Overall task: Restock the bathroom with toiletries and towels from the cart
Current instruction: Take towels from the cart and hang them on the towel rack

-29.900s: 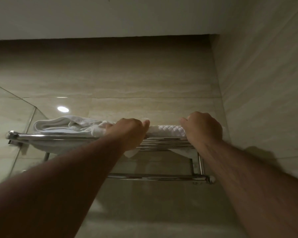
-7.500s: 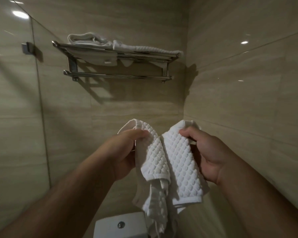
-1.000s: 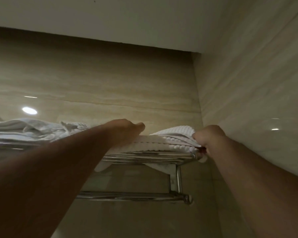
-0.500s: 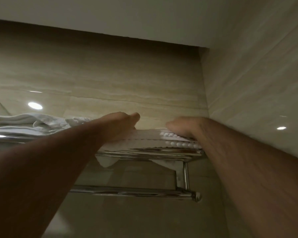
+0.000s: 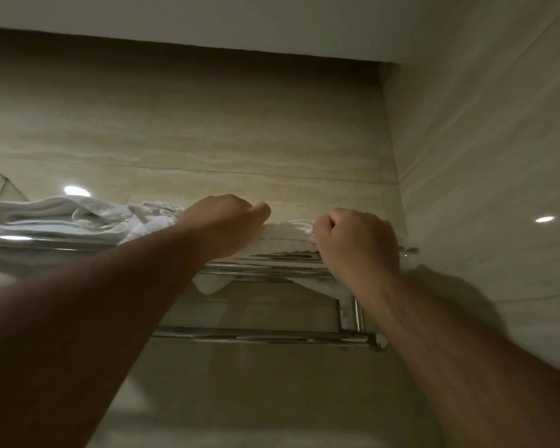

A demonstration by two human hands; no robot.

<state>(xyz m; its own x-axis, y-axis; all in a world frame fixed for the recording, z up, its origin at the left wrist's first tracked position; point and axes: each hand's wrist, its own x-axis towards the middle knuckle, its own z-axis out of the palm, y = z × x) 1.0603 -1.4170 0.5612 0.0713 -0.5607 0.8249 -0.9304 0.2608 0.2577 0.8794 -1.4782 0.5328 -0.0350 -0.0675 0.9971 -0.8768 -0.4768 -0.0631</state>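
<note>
- waffle towel [image 5: 286, 236], white and folded, lies flat on the top shelf of the towel rack [image 5: 265, 336], at the shelf's right end, close to the corner where the two walls meet.
- a corner of white cloth hangs down through the shelf bars under it.
- left hand [image 5: 227, 223] rests on top of the towel's left part, back of the hand up, thumb pointing right. its fingers are hidden behind the hand, so i cannot tell whether they grasp the cloth or only press on it.
- right hand [image 5: 356, 242] is clenched at the towel's front right edge, fingers curled in tight, thumb tucked against them, the cloth meeting the knuckles.
- both forearms reach up from the bottom of the view; the two hands sit near each other, not touching.
- smooth white towels [image 5: 49, 213] lie rumpled on the same shelf to the left, just beside the left hand.
- the rack is polished metal, with a lower bar running beneath the shelf.
- beige tiled wall [image 5: 207, 130] is behind the rack, with bright round reflections of lamps on the tiles.
</note>
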